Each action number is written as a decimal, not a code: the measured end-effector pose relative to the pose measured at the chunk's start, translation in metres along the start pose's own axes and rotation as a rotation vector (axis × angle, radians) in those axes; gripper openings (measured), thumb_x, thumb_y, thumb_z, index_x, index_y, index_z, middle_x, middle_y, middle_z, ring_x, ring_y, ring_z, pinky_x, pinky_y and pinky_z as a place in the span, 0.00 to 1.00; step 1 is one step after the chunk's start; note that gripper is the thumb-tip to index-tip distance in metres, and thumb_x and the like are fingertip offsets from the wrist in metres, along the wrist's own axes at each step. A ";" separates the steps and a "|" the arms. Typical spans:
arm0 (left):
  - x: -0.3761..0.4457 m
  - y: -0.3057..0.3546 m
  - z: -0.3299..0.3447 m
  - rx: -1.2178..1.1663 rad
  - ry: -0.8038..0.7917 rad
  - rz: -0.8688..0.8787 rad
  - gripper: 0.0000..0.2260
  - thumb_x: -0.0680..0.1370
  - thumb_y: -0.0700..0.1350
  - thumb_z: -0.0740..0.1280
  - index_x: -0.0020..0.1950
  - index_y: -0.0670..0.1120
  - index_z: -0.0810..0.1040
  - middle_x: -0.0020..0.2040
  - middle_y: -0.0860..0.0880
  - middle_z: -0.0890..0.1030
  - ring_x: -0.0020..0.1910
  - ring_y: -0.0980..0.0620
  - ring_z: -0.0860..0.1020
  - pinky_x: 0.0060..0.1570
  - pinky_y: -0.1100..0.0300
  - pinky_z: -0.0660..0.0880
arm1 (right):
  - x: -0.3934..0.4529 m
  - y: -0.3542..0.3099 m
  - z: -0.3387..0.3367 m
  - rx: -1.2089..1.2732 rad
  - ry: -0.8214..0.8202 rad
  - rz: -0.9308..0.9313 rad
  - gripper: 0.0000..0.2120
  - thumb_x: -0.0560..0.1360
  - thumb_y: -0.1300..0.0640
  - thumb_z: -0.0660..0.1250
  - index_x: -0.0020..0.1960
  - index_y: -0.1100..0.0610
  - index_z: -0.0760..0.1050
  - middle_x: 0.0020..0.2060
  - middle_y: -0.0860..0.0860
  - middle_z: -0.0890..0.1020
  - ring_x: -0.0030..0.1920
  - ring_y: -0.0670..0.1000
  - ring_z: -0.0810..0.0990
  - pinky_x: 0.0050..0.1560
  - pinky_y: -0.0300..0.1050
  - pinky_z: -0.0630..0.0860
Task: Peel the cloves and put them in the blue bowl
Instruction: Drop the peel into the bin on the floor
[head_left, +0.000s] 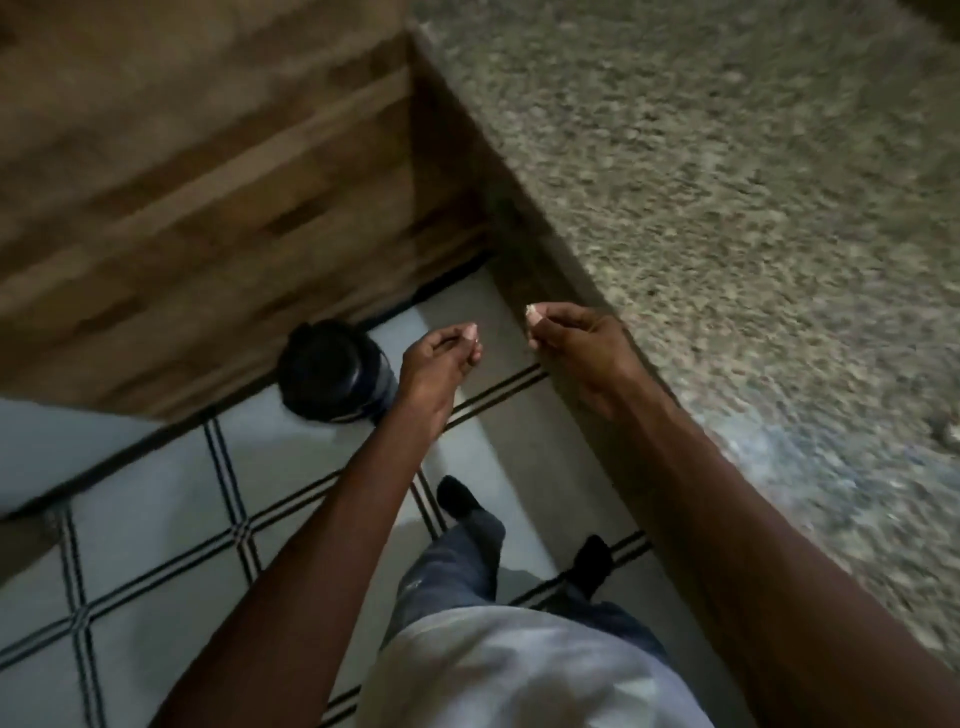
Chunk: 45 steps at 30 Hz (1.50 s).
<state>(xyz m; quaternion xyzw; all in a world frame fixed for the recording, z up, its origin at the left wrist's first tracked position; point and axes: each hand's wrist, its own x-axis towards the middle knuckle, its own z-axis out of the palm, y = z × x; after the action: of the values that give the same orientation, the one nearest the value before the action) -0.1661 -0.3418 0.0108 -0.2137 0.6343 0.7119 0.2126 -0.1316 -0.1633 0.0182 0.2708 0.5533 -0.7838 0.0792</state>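
Standing: we look down past our legs at the tiled floor (156, 509).
Left hand (441, 358): fingers curled, pinching something too small to tell.
Right hand (576, 343): pinching a pale clove (531, 312) at the tabletop (727, 208) edge.
Blue bowl: not visible; the direction for the next move is unknown.

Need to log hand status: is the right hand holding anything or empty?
Holding. The right hand pinches a small pale piece at its fingertips; blur hides whether it is clove or peel.

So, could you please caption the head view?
Right hand pinches a small pale scrap beside the speckled stone countertop; left hand curled.
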 end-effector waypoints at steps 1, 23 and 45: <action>0.006 0.005 -0.023 -0.036 0.046 0.010 0.04 0.82 0.34 0.68 0.51 0.42 0.80 0.43 0.46 0.81 0.41 0.55 0.79 0.45 0.67 0.80 | 0.009 0.001 0.026 -0.016 -0.049 0.018 0.03 0.79 0.63 0.72 0.51 0.61 0.84 0.39 0.52 0.83 0.37 0.45 0.81 0.42 0.37 0.80; 0.135 0.011 -0.380 -0.181 0.570 -0.119 0.08 0.81 0.38 0.71 0.59 0.39 0.83 0.50 0.44 0.85 0.49 0.50 0.83 0.53 0.61 0.80 | 0.166 0.146 0.393 -0.444 -0.305 0.205 0.06 0.78 0.60 0.74 0.54 0.61 0.84 0.48 0.60 0.87 0.49 0.57 0.85 0.61 0.58 0.83; 0.360 -0.152 -0.458 -0.341 0.570 -0.373 0.07 0.73 0.32 0.76 0.48 0.40 0.83 0.39 0.46 0.84 0.42 0.48 0.83 0.46 0.60 0.80 | 0.351 0.359 0.448 -0.560 -0.202 0.466 0.05 0.78 0.72 0.67 0.45 0.75 0.77 0.39 0.65 0.79 0.43 0.65 0.77 0.55 0.57 0.77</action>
<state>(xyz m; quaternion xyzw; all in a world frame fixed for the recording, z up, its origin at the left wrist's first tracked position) -0.3575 -0.7695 -0.3672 -0.5473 0.4907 0.6681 0.1151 -0.4262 -0.6443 -0.3492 0.2784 0.6593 -0.5858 0.3804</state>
